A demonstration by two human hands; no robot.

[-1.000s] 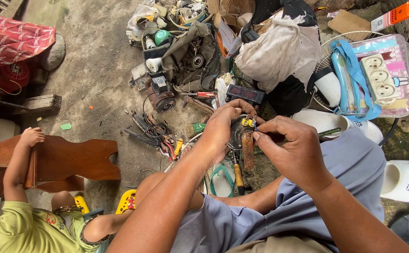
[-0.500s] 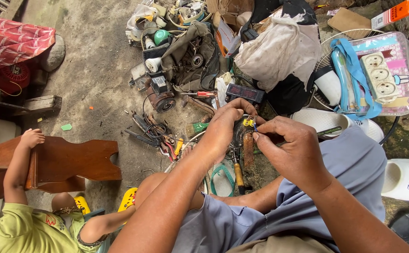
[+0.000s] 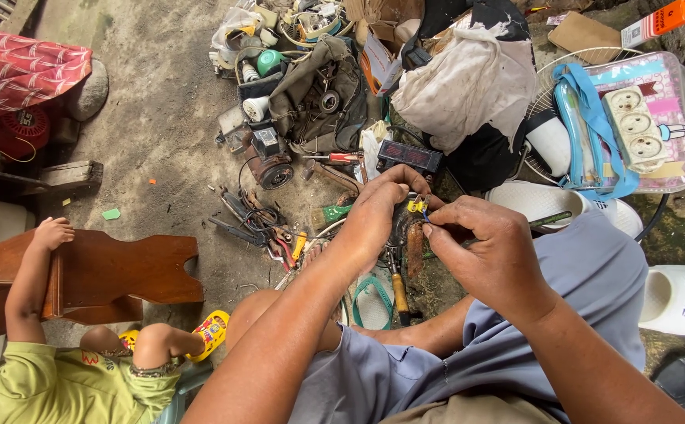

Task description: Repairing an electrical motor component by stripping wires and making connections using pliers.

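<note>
Left hand [image 3: 378,212]: fingers curled, closed around a small dark, rust-coloured part [image 3: 414,245] held above the ground between the knees. Thumb and forefinger meet at the part's top, beside the yellow connectors [image 3: 416,206].

Right hand [image 3: 493,250]: fingers bunched together, fingertips pinching at the same part just below the yellow connectors; what it pinches is likely a thin wire, too small to tell. The 2 hands touch at the part.

Below the hands: a tool with an orange-brown handle [image 3: 400,294] on the ground, next to a green loop [image 3: 368,287].

Ahead: a heap of wires and pliers [image 3: 257,226], a small motor [image 3: 270,170], a red-handled screwdriver [image 3: 341,158], a dark meter [image 3: 409,155].

Right: a white power strip with 3 sockets [image 3: 635,126] on a clear bag, a white sandal [image 3: 680,298].

Left: a child's hand [image 3: 52,233] rests on a wooden stool [image 3: 122,269].
</note>
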